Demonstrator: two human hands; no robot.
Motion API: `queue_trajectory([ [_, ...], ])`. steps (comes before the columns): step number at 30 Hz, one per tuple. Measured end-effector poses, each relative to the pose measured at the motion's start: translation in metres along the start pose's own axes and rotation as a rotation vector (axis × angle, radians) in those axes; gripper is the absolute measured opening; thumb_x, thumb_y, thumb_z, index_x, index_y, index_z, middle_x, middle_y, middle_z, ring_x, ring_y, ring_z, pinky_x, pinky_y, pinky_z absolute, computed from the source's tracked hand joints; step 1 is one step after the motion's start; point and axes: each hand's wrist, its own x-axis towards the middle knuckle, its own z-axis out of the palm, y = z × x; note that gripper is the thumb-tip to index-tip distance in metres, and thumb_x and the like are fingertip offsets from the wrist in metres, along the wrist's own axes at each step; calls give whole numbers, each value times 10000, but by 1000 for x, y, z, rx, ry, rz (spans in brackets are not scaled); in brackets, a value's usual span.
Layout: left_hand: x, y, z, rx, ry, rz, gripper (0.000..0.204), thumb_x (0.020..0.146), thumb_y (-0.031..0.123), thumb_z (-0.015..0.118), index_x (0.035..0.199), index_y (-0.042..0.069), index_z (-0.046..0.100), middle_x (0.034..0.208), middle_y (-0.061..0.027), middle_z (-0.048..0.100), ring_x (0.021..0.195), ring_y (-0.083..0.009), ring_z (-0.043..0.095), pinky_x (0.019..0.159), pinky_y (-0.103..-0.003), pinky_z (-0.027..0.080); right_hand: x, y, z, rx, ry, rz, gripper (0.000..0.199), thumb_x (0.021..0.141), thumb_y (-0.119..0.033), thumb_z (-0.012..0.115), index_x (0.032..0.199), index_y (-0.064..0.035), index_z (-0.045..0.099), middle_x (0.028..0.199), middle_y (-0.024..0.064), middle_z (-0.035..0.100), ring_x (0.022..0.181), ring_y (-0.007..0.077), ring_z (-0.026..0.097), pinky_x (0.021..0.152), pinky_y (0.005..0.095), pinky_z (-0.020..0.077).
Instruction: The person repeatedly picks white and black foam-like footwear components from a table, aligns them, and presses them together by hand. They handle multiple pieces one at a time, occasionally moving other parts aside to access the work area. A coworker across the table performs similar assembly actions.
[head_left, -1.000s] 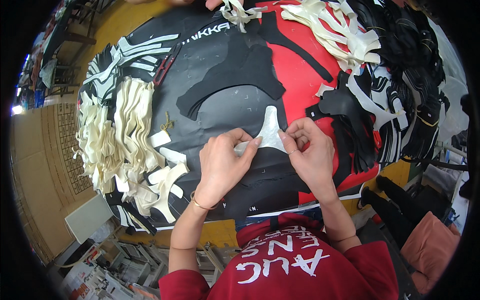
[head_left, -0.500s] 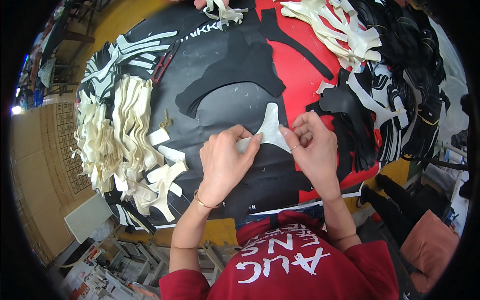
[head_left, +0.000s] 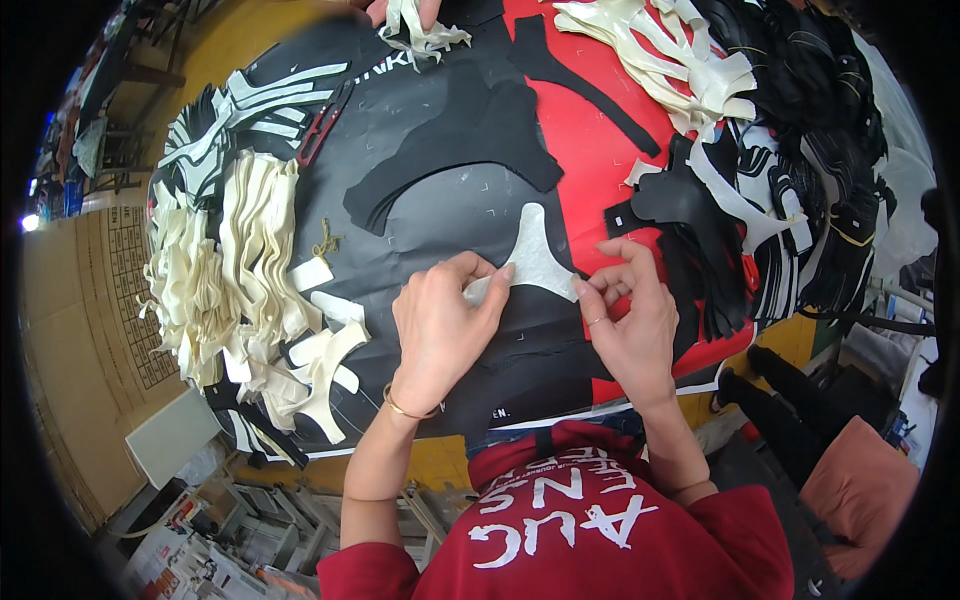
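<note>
A white, three-pointed cut piece (head_left: 532,252) lies on a dark grey sheet (head_left: 440,210) on the table. My left hand (head_left: 438,330) pinches its left tip. My right hand (head_left: 628,318) pinches its right tip with thumb and forefinger; a ring shows on one finger. A thin bracelet sits on my left wrist. Both hands hold the piece flat against the sheet.
Stacks of cream cut pieces (head_left: 240,290) lie to the left, more cream strips (head_left: 670,60) at the top right. Black cut pieces (head_left: 800,200) pile up on the right over a red sheet (head_left: 590,140). Another person's hand (head_left: 400,12) holds white strips at the top edge.
Both hands have shifted slightly, and the white piece sits a little lower and flatter on the sheet. The other person's hand with strips has appeared at the top.
</note>
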Motion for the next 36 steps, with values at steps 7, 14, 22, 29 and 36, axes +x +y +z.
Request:
queue_trajectory([
  [7, 0, 1, -2, 4, -25, -18, 334, 903, 323, 734, 824, -1, 734, 605, -140, 634, 521, -250, 605, 565, -349, 456, 2, 0, -4, 76, -17, 68, 401, 870, -63, 735, 1209, -33, 524, 743, 37, 691, 599, 117, 612, 624, 273, 473],
  [14, 0, 1, -1, 10, -16, -11, 343, 900, 338, 737, 823, 3, 739, 593, -135, 627, 512, -257, 599, 555, -357, 454, 1, 2, -1, 54, 13, 56, 375, 880, -52, 738, 1172, -7, 506, 740, 48, 685, 592, 86, 577, 610, 249, 459],
  [22, 0, 2, 0, 19, -10, -21, 348, 894, 355, 743, 817, 15, 739, 590, -136, 621, 519, -279, 605, 562, -364, 463, -4, 7, 9, 2, 130, 0, 333, 878, -118, 771, 1095, -51, 527, 724, -6, 649, 551, 151, 559, 623, 331, 436],
  [29, -1, 2, 3, 36, 20, -21, 333, 884, 355, 748, 799, 33, 735, 590, -134, 626, 547, -309, 635, 567, -378, 481, -12, 8, 16, -223, 183, -169, 215, 847, -83, 767, 980, -92, 598, 767, -4, 595, 639, 193, 566, 651, 370, 401],
  [36, -2, 2, 5, 61, 21, -36, 333, 878, 364, 749, 798, 41, 731, 603, -131, 643, 569, -327, 650, 574, -384, 490, -16, 3, 18, -571, 165, -328, 293, 749, -85, 733, 1024, -185, 722, 1081, 33, 586, 975, 253, 577, 772, 388, 423],
])
